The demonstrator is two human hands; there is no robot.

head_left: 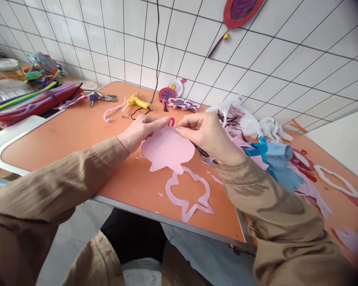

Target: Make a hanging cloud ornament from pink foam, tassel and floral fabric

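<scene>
My left hand [140, 131] and my right hand [207, 133] meet over an orange table [77, 135], both pinching a small pink loop [171, 121] at the top edge of a pink cut-out shape [167, 149]. The shape lies flat under my fingers. Just in front of it rests a pink outline frame [187, 194] of a similar shape. Black scissors handles [201, 151] peek out under my right palm.
A yellow glue gun [137, 101] with a black cord, keys [103, 97], a pink pipe cleaner [111, 111] and finished ornaments [179, 101] lie at the back. Coloured pipe cleaners [30, 101] are piled left. Felt scraps [277, 159] and a plastic bag [235, 115] crowd the right.
</scene>
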